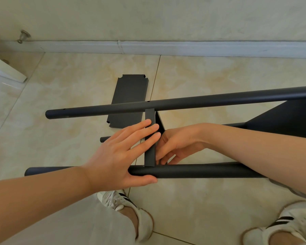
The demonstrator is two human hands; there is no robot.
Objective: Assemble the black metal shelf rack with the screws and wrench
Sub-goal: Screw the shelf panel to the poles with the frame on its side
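The black rack lies on its side on the tiled floor. A far tube (184, 101) and a near tube (201, 171) run left to right, with a shelf panel (150, 154) standing edge-on between them. My left hand (120, 152) lays straight fingers across that panel's edge, its thumb under the near tube. My right hand (177, 144) reaches behind the panel, its fingers curled at the corner where the panel meets the near tube. What its fingertips hold is hidden. I see no screws or wrench.
A loose black shelf panel (129, 92) lies flat on the floor beyond the far tube. A lower tube end (104, 139) pokes out at left, and another fitted shelf (281, 121) stands at right. My shoes (131, 209) are close below, and a baseboard (166, 47) runs along the back.
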